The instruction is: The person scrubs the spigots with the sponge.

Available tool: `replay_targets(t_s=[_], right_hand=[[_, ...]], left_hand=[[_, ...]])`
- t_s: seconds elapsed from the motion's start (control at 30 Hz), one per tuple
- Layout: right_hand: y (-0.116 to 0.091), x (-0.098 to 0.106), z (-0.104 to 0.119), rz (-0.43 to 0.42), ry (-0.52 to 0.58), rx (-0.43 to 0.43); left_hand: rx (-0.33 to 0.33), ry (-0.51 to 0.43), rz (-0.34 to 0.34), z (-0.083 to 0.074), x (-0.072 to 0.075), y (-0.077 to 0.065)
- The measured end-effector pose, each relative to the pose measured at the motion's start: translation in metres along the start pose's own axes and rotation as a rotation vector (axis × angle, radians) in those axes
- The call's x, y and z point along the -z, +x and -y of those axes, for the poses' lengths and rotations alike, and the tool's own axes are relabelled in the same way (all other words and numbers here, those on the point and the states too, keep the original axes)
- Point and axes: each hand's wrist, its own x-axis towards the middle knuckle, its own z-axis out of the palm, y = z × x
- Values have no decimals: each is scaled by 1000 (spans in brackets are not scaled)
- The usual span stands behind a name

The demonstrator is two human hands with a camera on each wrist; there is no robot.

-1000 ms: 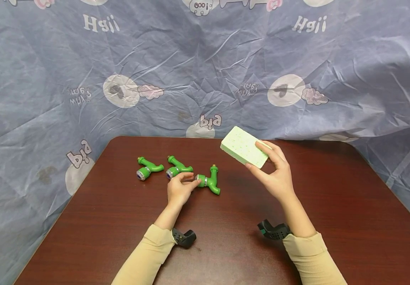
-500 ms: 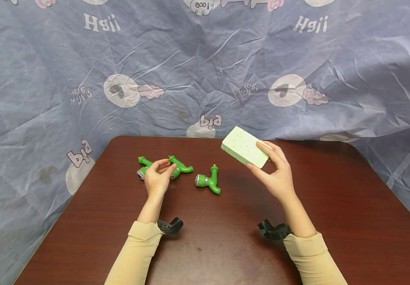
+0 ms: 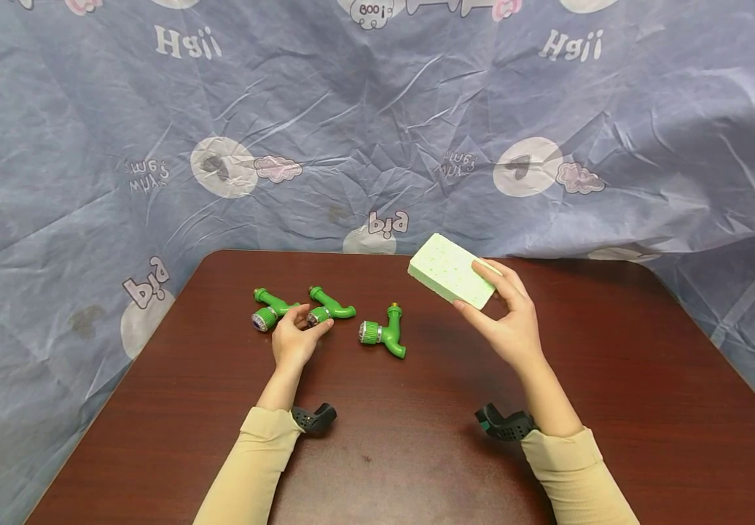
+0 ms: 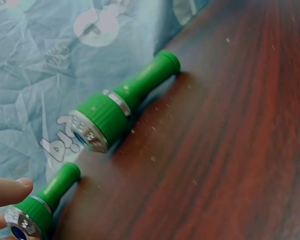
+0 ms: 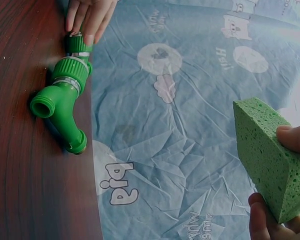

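Three green plastic taps lie on the table. My left hand (image 3: 294,343) is at the middle tap (image 3: 334,306), thumb and fingers around its ribbed knob; the left wrist view catches the fingertips beside this knob (image 4: 30,215). Just left of the hand is the left tap (image 3: 272,310), its spout partly hidden by the fingers. The right tap (image 3: 390,335) lies apart from both hands and looms large in the right wrist view. Raised above the table, my right hand (image 3: 511,321) holds a pale green sponge (image 3: 450,270) by one end, thumb below and fingers on top.
The dark red-brown table (image 3: 417,452) runs back to a wrinkled blue-grey printed curtain (image 3: 377,146). A black wrist mount (image 3: 315,419) sits at the left cuff, another wrist mount (image 3: 505,424) at the right one.
My left hand has left the right tap's knob, swung leftward above the table, and come down at the middle tap's knob. The right hand and sponge have stayed nearly still.
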Motion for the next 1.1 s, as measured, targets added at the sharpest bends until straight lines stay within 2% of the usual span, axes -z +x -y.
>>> replay_targets(t_s=[0.27, 0.4, 0.73, 0.93, 1.1], right_hand=[[0, -1, 0, -2, 4, 0], [0, -1, -1, -7, 5, 2], [-1, 1, -3, -2, -6, 26], [-1, 1, -2, 1, -4, 20], [0, 0, 0, 12, 7, 22]], left_hand=[[-51, 42, -37, 7, -2, 2], [-54, 44, -45, 8, -2, 2], [-10, -164, -34, 2, -2, 2], [-45, -278, -13, -7, -1, 1], [-66, -350, 56, -17, -1, -2]])
